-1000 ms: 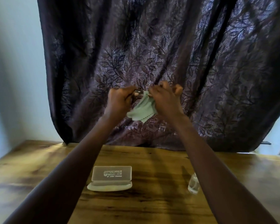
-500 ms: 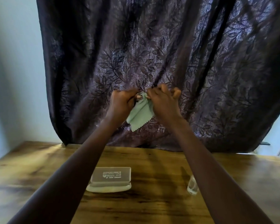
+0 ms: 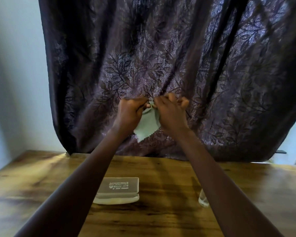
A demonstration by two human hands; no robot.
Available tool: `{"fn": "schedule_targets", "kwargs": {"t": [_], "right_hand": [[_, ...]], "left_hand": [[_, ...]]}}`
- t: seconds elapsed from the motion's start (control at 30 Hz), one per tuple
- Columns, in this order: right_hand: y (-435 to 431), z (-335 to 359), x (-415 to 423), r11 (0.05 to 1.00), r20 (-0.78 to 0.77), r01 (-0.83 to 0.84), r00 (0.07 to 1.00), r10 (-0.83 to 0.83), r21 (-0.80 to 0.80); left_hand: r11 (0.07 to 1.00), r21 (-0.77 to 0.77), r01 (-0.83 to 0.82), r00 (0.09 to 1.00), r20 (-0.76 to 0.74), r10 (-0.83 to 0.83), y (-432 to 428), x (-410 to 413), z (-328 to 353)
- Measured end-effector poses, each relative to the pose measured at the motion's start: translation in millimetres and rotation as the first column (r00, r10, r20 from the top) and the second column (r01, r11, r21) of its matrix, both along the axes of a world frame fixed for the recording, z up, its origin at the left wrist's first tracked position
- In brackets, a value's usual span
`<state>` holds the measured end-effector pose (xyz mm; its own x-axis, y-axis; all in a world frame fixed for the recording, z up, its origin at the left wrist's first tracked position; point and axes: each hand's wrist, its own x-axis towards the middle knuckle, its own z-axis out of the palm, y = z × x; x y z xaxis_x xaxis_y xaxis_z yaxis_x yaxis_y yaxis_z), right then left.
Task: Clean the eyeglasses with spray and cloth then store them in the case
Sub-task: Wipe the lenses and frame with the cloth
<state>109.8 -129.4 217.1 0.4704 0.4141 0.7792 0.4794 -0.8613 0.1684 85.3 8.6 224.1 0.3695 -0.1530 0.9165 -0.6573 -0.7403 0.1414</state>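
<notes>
While the left hand (image 3: 130,113) and the right hand (image 3: 171,113) are held up close together before the leaf-patterned curtain (image 3: 161,48), the gathered top of a pale green lens cloth (image 3: 147,127) is pinched between them. The fingers of both are curled tight on it, and its zigzag-cut corner is left hanging toward 6 o'clock. The eyeglasses are not plainly seen (they are judged to be wrapped in the pinched folds, so wiping is taken as the step in hand).

Storage turns on one relation. The clear glasses case (image 3: 120,190) is set on the wooden table (image 3: 41,185) at about 6 o'clock from the hands, well below them. Its long axis is laid from 9 to 3 o'clock, its lid is raised on the far side and its tray is opened toward the person. It is placed between the forearms, nearer the left one, so the left hand is judged the shorter reach. The spray bottle (image 3: 203,199) is half hidden by the right forearm, at 3 o'clock of the case.
</notes>
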Motion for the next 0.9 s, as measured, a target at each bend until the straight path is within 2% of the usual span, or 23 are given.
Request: {"fn": "schedule_targets", "kwargs": {"t": [0.1,0.23,0.33,0.63,0.7,0.77,0.9], "right_hand": [[-20.5,-7.0,6.6,0.998,-0.013,0.055,0.998,-0.055,0.030],[-50.7,-18.6,14.4,0.966,-0.122,0.113,0.989,-0.086,0.234],[-51.2,-24.7,12.7,0.947,-0.098,0.122,0.990,-0.097,0.297],[-29.6,-8.6,1.3,0.926,-0.023,-0.060,0.997,0.074,0.372],[-29.8,-4.7,0.5,0.879,-0.011,-0.127,0.989,0.148,0.459],[-30.9,-2.2,1.3,0.858,0.004,-0.124,0.990,0.141,0.498],[-34.4,2.2,2.8,0.804,-0.006,-0.144,0.983,0.181,0.577]], "left_hand": [[1.000,-0.015,-0.025,1.000,0.013,0.025,11.7,-4.1,-0.9],[0.997,-0.063,-0.040,0.999,0.010,0.041,25.6,-6.0,-1.5],[0.996,-0.084,-0.025,0.999,0.018,0.026,22.1,-4.0,-4.3],[0.995,-0.075,0.073,0.997,-0.004,-0.073,19.7,-1.4,-4.8],[0.986,-0.125,0.113,0.991,-0.057,-0.121,25.5,-1.0,-5.1],[0.962,-0.219,0.164,0.966,-0.164,-0.202,31.9,3.3,-11.6],[0.845,-0.475,0.246,0.760,-0.447,-0.472,44.5,4.1,-31.8]]}}
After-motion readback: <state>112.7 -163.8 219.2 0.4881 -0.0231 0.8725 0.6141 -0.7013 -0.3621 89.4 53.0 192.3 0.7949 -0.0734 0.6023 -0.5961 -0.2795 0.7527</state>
